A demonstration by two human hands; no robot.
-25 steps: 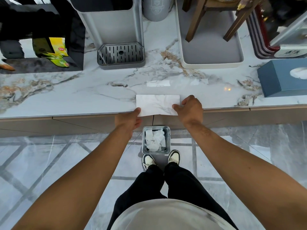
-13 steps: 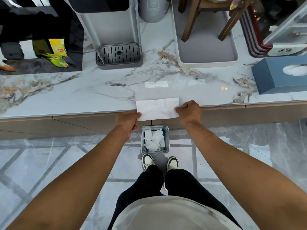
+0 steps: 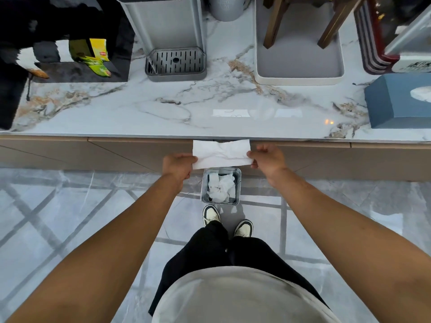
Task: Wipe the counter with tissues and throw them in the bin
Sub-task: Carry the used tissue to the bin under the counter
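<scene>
Both hands are pinched on one flat white tissue [image 3: 221,155], the left hand [image 3: 178,165] on its left end and the right hand [image 3: 267,158] on its right end, stretching it out just off the front edge of the white marble worktop [image 3: 163,108]. So the wiping pass looks finished and the throwing-away step is on. The small square metal bin [image 3: 220,185], with crumpled white tissues inside, sits on the floor right below. Next move probably calls for bunching the sheet or simply letting go over the opening. A blue tissue box [image 3: 396,101] sits at the worktop's right end.
</scene>
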